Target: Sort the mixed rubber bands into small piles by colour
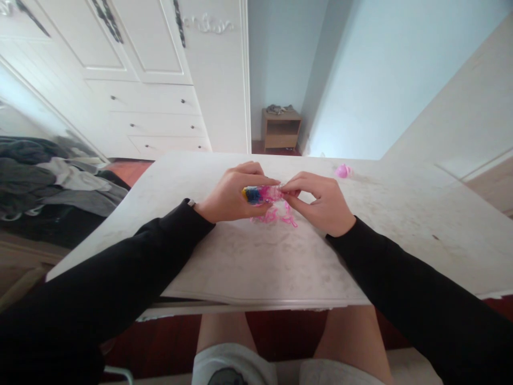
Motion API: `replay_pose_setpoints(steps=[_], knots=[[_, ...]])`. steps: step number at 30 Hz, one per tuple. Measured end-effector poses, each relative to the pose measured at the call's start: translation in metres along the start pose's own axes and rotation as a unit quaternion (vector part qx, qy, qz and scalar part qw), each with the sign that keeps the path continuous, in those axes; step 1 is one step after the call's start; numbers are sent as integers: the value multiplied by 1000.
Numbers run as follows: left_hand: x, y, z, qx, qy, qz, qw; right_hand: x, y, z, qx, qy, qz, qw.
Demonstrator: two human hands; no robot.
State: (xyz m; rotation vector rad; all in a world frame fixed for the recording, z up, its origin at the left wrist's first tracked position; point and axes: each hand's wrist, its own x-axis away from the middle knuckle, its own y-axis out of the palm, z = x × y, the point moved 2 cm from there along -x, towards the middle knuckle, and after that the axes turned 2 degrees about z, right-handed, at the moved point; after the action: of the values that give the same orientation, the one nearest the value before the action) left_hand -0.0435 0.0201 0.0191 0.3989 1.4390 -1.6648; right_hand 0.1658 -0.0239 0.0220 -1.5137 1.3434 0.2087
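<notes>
Over the middle of a white table (248, 262), my left hand (230, 195) and my right hand (323, 200) meet around a small clear plastic bag (262, 194) with pink, blue and yellow bits inside. My left hand cups the bag's left end. My right hand pinches its right end between thumb and fingers. Several loose pink rubber bands (276, 216) lie on the table right below the bag. Both arms wear black sleeves.
A small pink object (343, 171) lies at the table's far right. A white wardrobe with drawers (152, 107) stands behind, a small wooden nightstand (280, 128) in the corner. Clothes are piled on the left (52, 176). A white panel (460, 123) flanks the right.
</notes>
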Motion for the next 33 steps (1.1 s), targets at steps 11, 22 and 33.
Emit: replay_pose_setpoints(steps=[11,22,33], knots=[[-1,-3,1,2,15,32,999,2,-4,-7,78,-58,-33,995],[1,2,9,-7,73,53,996,5,9,-8,123,-23,-154,980],[-1,-4,8,12,32,74,997,0,-7,-13,55,-15,2,998]])
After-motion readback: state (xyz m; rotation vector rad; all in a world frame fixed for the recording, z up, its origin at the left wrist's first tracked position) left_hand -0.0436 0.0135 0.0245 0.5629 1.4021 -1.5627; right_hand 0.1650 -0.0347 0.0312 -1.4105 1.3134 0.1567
